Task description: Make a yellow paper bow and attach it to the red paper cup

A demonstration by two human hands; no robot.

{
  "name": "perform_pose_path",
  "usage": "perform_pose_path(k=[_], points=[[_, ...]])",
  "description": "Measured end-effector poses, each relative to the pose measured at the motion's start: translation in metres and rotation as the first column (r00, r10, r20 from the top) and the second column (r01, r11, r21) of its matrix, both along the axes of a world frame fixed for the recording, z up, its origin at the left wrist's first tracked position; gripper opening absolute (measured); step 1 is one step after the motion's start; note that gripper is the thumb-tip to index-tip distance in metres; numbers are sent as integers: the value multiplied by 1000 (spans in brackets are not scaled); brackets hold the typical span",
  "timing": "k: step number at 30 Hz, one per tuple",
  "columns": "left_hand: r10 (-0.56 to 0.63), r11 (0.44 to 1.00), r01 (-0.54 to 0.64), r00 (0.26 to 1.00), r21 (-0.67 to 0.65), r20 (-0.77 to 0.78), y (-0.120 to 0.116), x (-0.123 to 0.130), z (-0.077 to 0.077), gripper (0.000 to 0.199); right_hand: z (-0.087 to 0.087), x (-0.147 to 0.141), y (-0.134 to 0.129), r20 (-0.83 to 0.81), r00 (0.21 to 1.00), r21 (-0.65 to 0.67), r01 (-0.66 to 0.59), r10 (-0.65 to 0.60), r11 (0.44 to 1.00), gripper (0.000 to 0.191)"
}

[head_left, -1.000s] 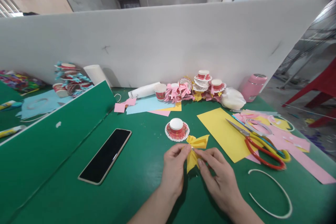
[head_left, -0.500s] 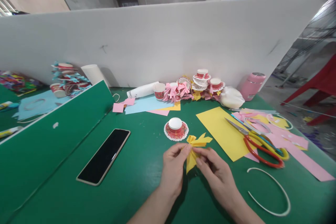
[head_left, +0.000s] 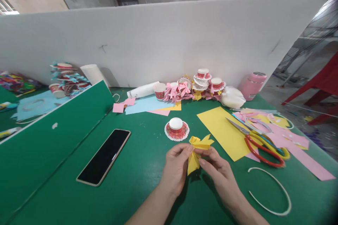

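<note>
A yellow paper bow (head_left: 194, 163), with pleated loops and pointed tails, is held above the green table. My left hand (head_left: 176, 163) pinches it at its middle between thumb and forefinger. From the other side, my right hand (head_left: 216, 165) is closed on the bow's right part, thumb and fingers near the lower tail. Just beyond the bow, a cut paper cup (head_left: 176, 133) stands upside down, its red and white strips fanned out like a hat brim. To the right lies a yellow paper sheet (head_left: 219, 130).
Red-handled scissors (head_left: 253, 144) and yellow-handled scissors lie on the right near pink paper strips (head_left: 311, 165). A curled white strip (head_left: 289, 197) is at front right, a phone (head_left: 104, 157) at left. Cup hats with bows (head_left: 203, 79) and a pink bottle (head_left: 254, 86) line the white partition (head_left: 158, 42).
Both hands keep hold of the yellow bow, and its position is nearly the same. The right fingers have shifted slightly, and the bow's right tails tilt a little differently. The view has moved slightly.
</note>
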State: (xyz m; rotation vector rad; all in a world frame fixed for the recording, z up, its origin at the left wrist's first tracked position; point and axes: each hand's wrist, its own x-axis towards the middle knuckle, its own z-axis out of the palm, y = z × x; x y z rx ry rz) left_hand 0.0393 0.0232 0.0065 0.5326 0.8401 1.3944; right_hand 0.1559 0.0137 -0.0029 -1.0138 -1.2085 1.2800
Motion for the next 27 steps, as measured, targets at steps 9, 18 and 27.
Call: perform_pose_path(k=[9, 18, 27], points=[[-25, 997, 25, 1000, -69, 15, -1, 1, 3, 10, -1, -8, -1, -185, 983, -191, -23, -13, 981, 27], [-9, 999, 8, 1000, -49, -16, -3, 0, 2, 11, -2, -8, -4, -427, 904, -316, -145, -4, 937, 25], [-49, 995, 48, 999, -86, -8, -3, 0, 5, 14, 9, -6, -3, -671, 741, -407, -371, 2, 834, 11]])
